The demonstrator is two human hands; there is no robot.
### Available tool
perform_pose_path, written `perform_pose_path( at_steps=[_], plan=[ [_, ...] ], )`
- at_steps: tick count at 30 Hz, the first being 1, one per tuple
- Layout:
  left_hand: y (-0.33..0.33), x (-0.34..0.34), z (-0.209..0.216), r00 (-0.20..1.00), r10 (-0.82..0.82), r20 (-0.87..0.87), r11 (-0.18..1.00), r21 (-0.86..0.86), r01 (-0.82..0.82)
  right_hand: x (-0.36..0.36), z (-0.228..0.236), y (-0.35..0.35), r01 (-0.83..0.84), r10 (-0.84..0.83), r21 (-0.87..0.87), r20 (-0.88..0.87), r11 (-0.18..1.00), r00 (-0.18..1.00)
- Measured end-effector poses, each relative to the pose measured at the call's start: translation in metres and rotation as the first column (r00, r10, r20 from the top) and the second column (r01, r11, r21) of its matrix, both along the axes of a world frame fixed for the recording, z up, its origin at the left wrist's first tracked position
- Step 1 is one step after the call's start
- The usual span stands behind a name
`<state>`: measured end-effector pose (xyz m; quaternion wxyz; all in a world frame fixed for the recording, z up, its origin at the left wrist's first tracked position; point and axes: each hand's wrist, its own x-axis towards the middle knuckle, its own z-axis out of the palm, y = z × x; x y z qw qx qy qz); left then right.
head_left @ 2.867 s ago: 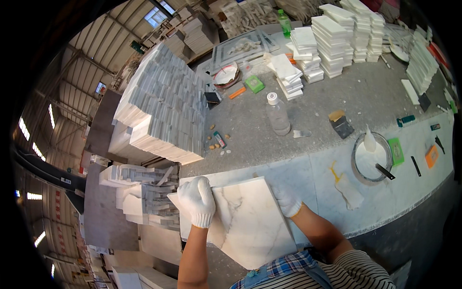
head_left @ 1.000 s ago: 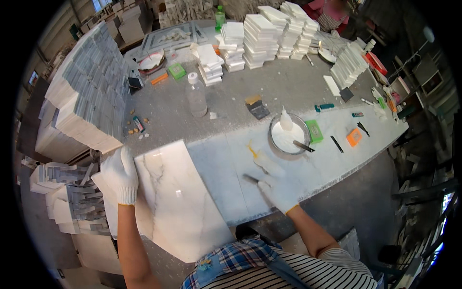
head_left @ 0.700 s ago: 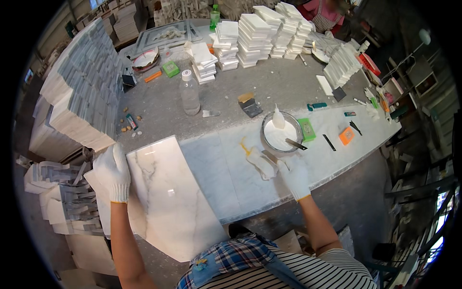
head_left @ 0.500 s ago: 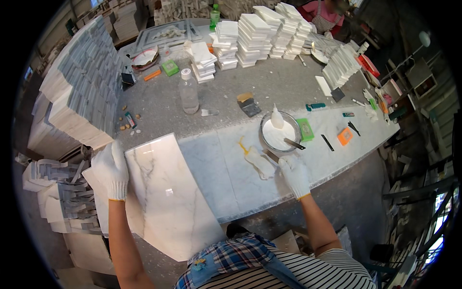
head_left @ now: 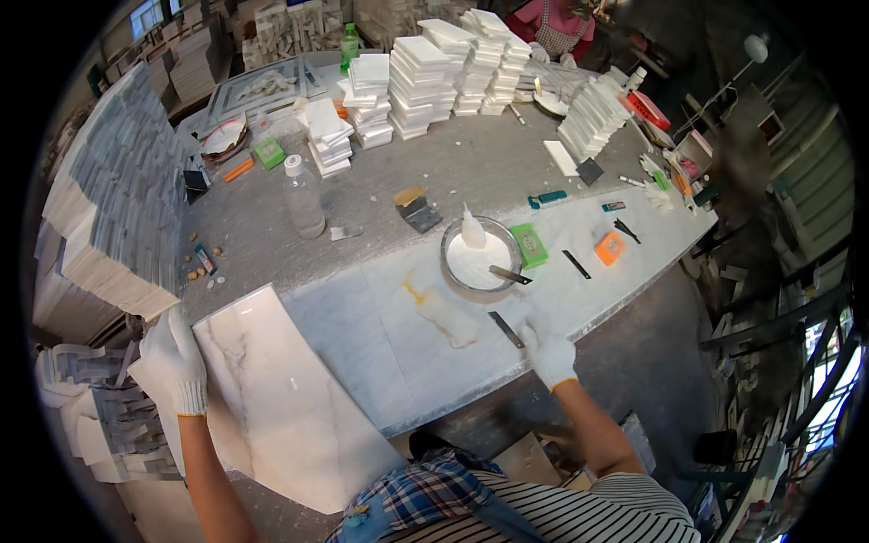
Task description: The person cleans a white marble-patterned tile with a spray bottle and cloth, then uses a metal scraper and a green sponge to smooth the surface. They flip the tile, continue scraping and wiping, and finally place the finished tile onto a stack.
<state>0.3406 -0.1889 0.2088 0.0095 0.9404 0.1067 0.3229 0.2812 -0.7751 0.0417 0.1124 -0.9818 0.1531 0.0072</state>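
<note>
My left hand [head_left: 176, 362], in a white glove, grips the left edge of a large white marble slab [head_left: 281, 398] with grey veins, which rests tilted against the near edge of the workbench [head_left: 380, 353]. My gloved right hand [head_left: 548, 353] holds a small metal scraper [head_left: 507, 328] whose blade points toward a smear of pale paste [head_left: 444, 317] on the bench. Just beyond sits a round pan of white paste [head_left: 480, 258] with a white lump in it and a second scraper [head_left: 509, 274] across its rim.
A plastic bottle [head_left: 303, 195], green pads [head_left: 529, 244], an orange pad [head_left: 609, 247] and small tools lie on the bench. Stacks of white tiles [head_left: 425, 72] fill the far side, grey tile stacks [head_left: 109, 217] the left. Another person [head_left: 557, 27] works at the far end.
My view swung right across the bench. My right hand left the slab, reached toward the pan and now holds the scraper by the paste smear. The left hand kept hold of the slab.
</note>
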Motion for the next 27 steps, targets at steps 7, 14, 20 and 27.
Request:
perform_pose_path(
  at_steps=[7, 14, 20, 27],
  plan=[
    [-0.007, -0.008, 0.012, 0.998, 0.031, 0.062, 0.998, 0.052, -0.035, 0.104, 0.005, -0.039, -0.006, 0.067, -0.217, 0.275, 0.976, 0.959],
    [-0.01, 0.003, 0.013, 0.983, -0.102, 0.151, 0.995, 0.018, 0.101, 0.178, -0.025, -0.066, -0.046, 0.048, -0.077, 0.029, 0.996, 0.998],
    [0.0, 0.004, 0.006, 0.976, -0.118, 0.182, 0.993, 0.036, 0.113, 0.146, 0.08, 0.023, -0.286, -0.175, 0.539, 0.65, 0.793, 0.74],
    [0.0, 0.007, 0.003, 0.977, -0.102, 0.188, 0.994, -0.018, 0.107, 0.016, 0.094, 0.265, -0.733, 0.424, 0.442, 0.612, 0.517, 0.668]
  ],
)
